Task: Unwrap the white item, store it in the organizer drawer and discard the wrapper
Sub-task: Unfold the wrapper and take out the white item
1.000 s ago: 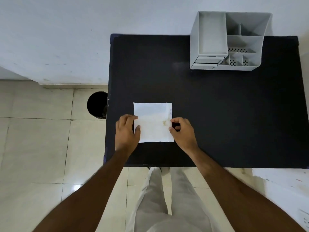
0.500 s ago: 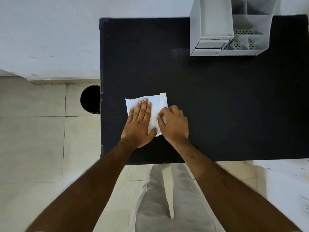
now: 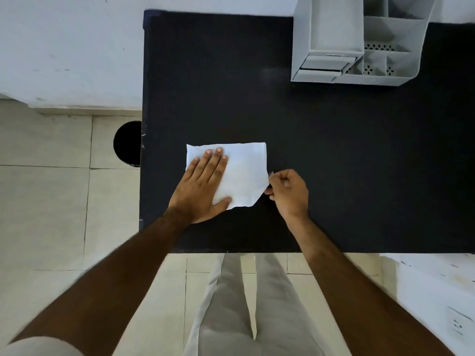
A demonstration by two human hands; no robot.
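Note:
A flat white wrapped item lies on the black table, near its front left. My left hand rests flat on the item's left half, fingers spread, pressing it down. My right hand sits at the item's right edge, fingers pinched on a small piece of wrapper at the lower right corner, which looks torn or lifted. The grey organizer stands at the table's far right, with its small drawer facing me, slightly pulled out.
A black round bin stands on the tiled floor just left of the table. A white wall runs behind the table. A white surface with marks lies at the lower right. My legs show below the table's front edge.
My left hand went from the item's left edge to lying flat on top. My right hand moved from over the item out to its right edge, pinching the wrapper's corner.

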